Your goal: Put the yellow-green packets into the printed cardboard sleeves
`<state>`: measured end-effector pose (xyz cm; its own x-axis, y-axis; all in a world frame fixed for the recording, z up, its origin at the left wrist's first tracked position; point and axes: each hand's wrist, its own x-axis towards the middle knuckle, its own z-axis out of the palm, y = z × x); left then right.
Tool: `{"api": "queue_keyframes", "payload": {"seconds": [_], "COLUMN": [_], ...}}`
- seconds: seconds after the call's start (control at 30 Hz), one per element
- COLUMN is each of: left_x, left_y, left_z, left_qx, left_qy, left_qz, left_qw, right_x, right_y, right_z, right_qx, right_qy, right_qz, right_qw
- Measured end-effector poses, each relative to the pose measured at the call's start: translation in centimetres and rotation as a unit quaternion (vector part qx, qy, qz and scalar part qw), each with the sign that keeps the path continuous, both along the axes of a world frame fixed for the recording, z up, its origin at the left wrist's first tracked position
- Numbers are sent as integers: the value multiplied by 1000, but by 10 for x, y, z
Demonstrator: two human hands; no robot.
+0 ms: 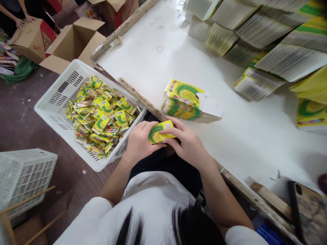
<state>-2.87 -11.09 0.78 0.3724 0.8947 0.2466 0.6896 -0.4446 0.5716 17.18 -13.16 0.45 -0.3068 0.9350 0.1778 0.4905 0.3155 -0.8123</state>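
Note:
Between my two hands, just off the table's front edge, is a small yellow and green crayon box (155,133). My left hand (139,141) grips its left end, thumb along the near side. My right hand (185,137) has its fingers and thumb closed about the right end, where a white barcode patch shows. Just beyond them on the table stands a stack of flat, unfolded crayon cartons (182,102). To the left, a white plastic crate (52,117) holds a heap of folded crayon boxes (103,114). Whether the held box has anything inside is hidden.
Large bundles of flat cartons (270,37) are piled at the back right of the white table (143,58). A phone (306,211) lies at the right. Open cardboard boxes (71,42) and another white crate (28,177) stand on the floor. Another person's hands (24,21) rest on a box.

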Motion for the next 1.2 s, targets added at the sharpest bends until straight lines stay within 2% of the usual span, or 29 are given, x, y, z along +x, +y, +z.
{"api": "queue_keyframes", "payload": {"seconds": [0.1,0.17,0.23,0.3,0.33,0.4,0.47,0.57,0.67,0.73,0.8,0.87,0.93,0.97,1.0,1.03,1.1,1.2], "left_x": [-3,-20,-48,-79,-92,-107,-104,-80,-50,-30,-11,10,28,35,40,43,42,30], "left_y": [-2,-1,4,10,12,13,10,4,-1,-2,-2,1,6,8,10,10,8,0], "left_z": [-5,-9,-13,-15,-16,-17,-17,-20,-24,-27,-29,-28,-27,-26,-25,-26,-29,-39], "left_qx": [-12,-29,-10,63,89,109,84,0,-94,-169,-260,-341,-379,-373,-348,-312,-230,-170], "left_qy": [-4,-25,-39,-41,-33,-35,-50,-91,-157,-223,-318,-440,-550,-583,-602,-605,-574,-497], "left_qz": [21,62,170,307,346,372,348,279,200,135,61,20,49,79,116,148,185,172], "left_qw": [1000,997,985,949,934,921,933,956,963,950,910,830,743,718,709,718,764,833], "right_x": [-15,-14,-4,14,22,37,45,49,47,41,27,8,-11,-19,-25,-30,-34,-34], "right_y": [-3,-1,7,20,29,45,58,67,63,54,40,25,11,5,1,-2,-5,-5], "right_z": [-5,-5,-4,-4,-7,-14,-23,-30,-21,-9,3,9,9,6,2,-3,-11,-19], "right_qx": [8,31,72,112,123,125,109,97,107,124,141,137,114,95,71,40,-37,-152], "right_qy": [41,72,73,38,12,-41,-79,-106,-117,-119,-111,-89,-57,-32,1,43,152,311], "right_qz": [-35,-59,-128,-226,-269,-312,-321,-315,-305,-303,-281,-209,-113,-87,-75,-75,-83,-65], "right_qw": [999,995,986,967,955,941,937,938,939,937,943,964,985,991,995,995,984,936]}}
